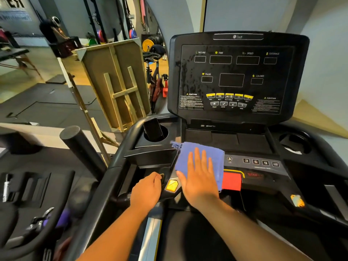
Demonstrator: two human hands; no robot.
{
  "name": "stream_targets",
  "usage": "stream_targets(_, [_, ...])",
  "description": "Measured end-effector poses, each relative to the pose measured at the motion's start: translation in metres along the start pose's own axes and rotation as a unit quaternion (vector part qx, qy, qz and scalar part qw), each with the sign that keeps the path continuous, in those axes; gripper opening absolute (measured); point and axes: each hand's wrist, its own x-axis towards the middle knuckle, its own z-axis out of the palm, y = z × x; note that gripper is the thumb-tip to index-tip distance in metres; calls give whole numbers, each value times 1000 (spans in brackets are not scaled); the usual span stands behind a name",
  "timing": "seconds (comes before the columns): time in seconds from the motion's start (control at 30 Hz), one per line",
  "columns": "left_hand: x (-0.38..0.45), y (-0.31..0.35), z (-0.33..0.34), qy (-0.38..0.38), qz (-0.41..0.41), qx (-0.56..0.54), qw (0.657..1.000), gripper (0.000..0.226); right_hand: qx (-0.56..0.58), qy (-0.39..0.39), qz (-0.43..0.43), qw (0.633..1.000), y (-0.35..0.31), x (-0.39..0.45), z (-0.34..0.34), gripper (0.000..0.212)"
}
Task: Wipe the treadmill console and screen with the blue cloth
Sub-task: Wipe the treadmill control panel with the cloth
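1. The right hand [200, 178] lies flat, fingers straight and slightly spread, its grip closed on nothing, pressing the cloth [199, 161] onto the console [263, 172].
2. The cloth is folded, covering the console's lower panel just left of the red stop pad [232, 180] and the numbered keys [260, 162].
3. The left hand [147, 189] sits left of the cloth, fingers curled on the handle [163, 178]; how tight its grip is I cannot tell.
4. The screen [235, 78] stands above the cloth, dark, with streaks on its left side.
5. A phone [153, 129] stands in the cupholder [156, 136] up-left of the cloth.
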Motion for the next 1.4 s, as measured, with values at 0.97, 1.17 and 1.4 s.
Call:
stream_targets(0.97, [1,-2,5,0,10,43,999,37,-1,-2,-78,997,29,-4,-3,88])
stream_targets(1.17, [-1,-1,5,10,4,34,999,36,-14,-42,-200,979,11,1,-4,85])
stream_targets(1.4, [0,-1,3,-2,14,40,999,36,-21,-108,-251,962,60,-5,-24,74])
